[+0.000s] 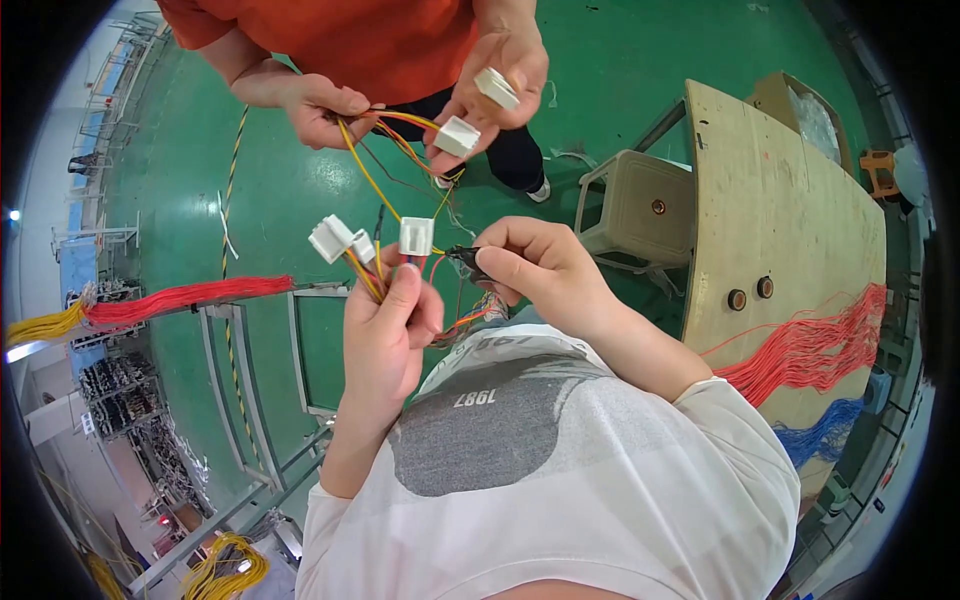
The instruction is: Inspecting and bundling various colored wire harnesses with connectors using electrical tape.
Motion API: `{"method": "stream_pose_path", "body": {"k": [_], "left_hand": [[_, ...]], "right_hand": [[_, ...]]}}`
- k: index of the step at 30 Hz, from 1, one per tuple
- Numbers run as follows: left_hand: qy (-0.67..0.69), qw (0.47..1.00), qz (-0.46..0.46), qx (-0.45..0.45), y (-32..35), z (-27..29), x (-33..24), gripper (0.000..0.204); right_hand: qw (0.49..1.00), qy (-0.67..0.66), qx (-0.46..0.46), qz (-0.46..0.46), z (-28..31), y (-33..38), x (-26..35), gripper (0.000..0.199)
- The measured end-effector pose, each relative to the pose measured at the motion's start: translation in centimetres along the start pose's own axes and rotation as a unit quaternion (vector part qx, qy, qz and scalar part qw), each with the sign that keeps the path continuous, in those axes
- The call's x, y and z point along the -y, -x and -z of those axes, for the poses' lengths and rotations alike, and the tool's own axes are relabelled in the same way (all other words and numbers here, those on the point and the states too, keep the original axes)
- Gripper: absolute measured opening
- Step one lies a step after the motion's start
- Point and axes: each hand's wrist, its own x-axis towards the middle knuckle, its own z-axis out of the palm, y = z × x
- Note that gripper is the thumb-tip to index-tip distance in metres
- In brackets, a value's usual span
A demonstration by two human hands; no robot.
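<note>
Left grip (393, 325): pinching wires (364, 274) below white connectors (416, 236), frame centre | Right grip (540, 265): pinching black piece (464, 257) just right of them | Advice: best steady the left, avoid tugging the yellow wire (372, 175) reaching the co-worker's hand (325, 110), upper centre

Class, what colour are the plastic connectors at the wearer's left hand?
White; the connectors show best in the head view.

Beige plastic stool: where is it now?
Head view, right of centre: the beige plastic stool stands at the wooden table's left edge, up and right of the person's right hand.
</note>
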Motion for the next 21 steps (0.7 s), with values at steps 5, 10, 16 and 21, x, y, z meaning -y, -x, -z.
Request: {"method": "stream_pose_path", "body": {"k": [5,10,16,21], "left_hand": [[0.022,0.999,0.012,0.026,-0.1,0.1,-0.1,0.024],[0.030,0.998,0.052,0.020,-0.2,0.0,-0.4,0.031],[-0.003,1.000,-0.003,0.013,-0.2,-0.6,-0.3,0.033],[0.011,0.999,-0.042,0.001,-0.1,-0.9,0.1,0.021]], "right_hand": [[0.999,-0.025,0.026,-0.007,-0.7,-0.2,0.1,0.013],[0.999,-0.017,0.035,-0.013,-0.8,-0.2,-0.2,0.013],[0.999,0.026,0.023,0.038,-1.8,0.1,1.0,0.014],[0.994,0.088,-0.035,0.061,-2.2,0.1,1.3,0.015]]}}
